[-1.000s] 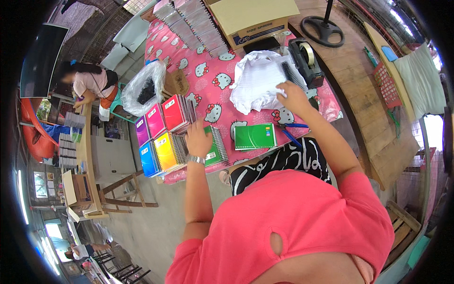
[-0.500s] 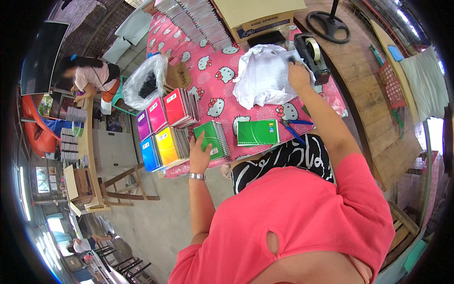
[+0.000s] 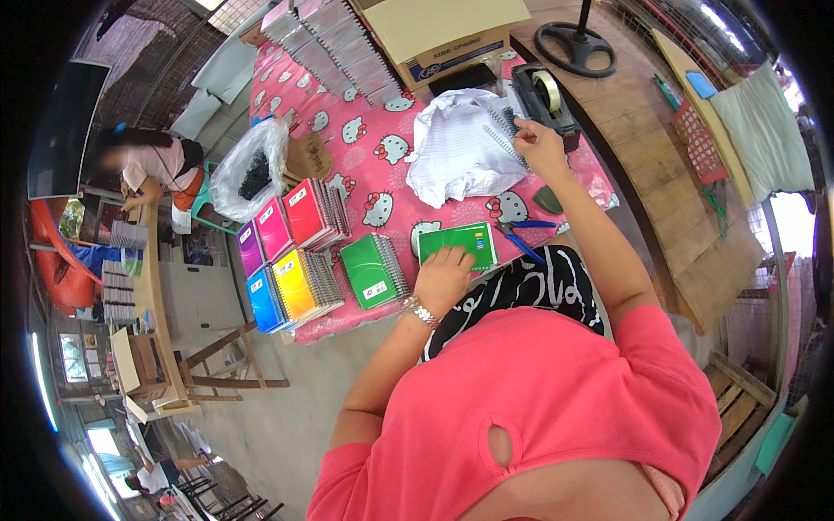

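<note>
My right hand [image 3: 540, 149] pinches the end of a dark spiral wire coil [image 3: 500, 137] above a crumpled white lined sheet [image 3: 443, 161]. My left hand [image 3: 443, 280] rests on the near-left part of a green notebook [image 3: 456, 239], fingers bent loosely over its cover. A row of small holes runs along that notebook's near edge, partly hidden by the hand; no coil shows in it. To its left lies a stack of green spiral notebooks [image 3: 367, 271]. Blue-handled pliers [image 3: 527, 239] lie right of the loose notebook, by the table's near edge.
Stacks of yellow [image 3: 298, 282], blue [image 3: 263, 300], red [image 3: 308, 208], pink and purple notebooks stand at left. Behind them is a plastic bag [image 3: 252, 169] of dark coils. A tape dispenser [image 3: 545, 100], cardboard box [image 3: 456, 52] and notebook piles line the back. Another person sits far left.
My left hand has moved right, from the green stack onto the loose green notebook. My right hand has drawn a coil up from the white sheet. The view has shifted slightly.
</note>
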`<action>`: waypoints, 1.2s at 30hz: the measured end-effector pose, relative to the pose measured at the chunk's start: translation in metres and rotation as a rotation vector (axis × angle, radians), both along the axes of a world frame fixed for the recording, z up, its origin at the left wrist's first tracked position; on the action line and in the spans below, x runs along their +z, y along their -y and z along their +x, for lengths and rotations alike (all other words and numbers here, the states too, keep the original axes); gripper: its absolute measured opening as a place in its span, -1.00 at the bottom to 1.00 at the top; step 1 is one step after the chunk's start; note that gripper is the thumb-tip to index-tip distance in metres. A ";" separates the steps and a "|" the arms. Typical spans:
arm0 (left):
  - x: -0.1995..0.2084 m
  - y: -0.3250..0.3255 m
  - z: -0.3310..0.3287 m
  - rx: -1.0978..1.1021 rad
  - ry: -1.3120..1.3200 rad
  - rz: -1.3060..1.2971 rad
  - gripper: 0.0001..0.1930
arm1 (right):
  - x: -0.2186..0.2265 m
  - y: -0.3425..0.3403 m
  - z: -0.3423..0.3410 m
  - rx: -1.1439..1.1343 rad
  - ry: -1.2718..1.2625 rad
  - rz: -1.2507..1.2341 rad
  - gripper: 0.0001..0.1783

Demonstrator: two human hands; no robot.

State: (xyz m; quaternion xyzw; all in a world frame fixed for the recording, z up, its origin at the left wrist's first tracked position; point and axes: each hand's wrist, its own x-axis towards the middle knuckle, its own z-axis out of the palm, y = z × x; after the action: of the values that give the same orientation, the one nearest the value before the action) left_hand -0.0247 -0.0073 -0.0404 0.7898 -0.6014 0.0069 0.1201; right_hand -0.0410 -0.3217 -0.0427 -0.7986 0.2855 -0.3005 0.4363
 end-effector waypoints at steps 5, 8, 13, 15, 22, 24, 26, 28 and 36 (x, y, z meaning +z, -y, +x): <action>0.035 0.011 0.013 0.025 -0.084 0.007 -0.79 | -0.013 -0.016 -0.031 0.189 0.085 0.098 -0.60; 0.031 0.022 0.019 0.049 0.019 -0.120 -0.80 | -0.007 -0.050 -0.054 0.408 0.127 0.089 -0.65; 0.021 0.029 0.015 0.126 0.042 -0.148 -0.81 | 0.013 -0.088 -0.090 0.549 -0.098 0.071 -0.72; 0.021 0.029 0.013 0.136 0.001 -0.153 -0.81 | 0.010 -0.093 -0.096 0.520 -0.096 -0.038 -0.73; 0.024 0.030 0.012 0.123 0.000 -0.226 -0.78 | 0.005 -0.100 -0.090 0.475 0.001 -0.152 -0.75; 0.022 0.028 0.013 0.127 -0.010 -0.226 -0.77 | 0.006 -0.102 -0.088 0.546 0.000 -0.082 -0.74; 0.023 0.029 0.014 0.115 -0.026 -0.239 -0.78 | 0.008 -0.105 -0.088 0.559 0.028 0.004 -0.73; 0.023 0.029 0.013 0.118 -0.019 -0.221 -0.78 | 0.006 -0.107 -0.088 0.549 0.042 0.007 -0.73; 0.023 0.028 0.015 0.096 -0.024 -0.208 -0.81 | 0.016 -0.098 -0.091 0.636 -0.011 -0.311 -0.75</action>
State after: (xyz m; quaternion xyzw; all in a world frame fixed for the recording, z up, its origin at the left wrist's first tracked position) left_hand -0.0094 -0.0349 -0.0170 0.8010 -0.5574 0.0656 0.2083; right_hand -0.1320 -0.2235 -0.0272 -0.9061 -0.0243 -0.1851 0.3795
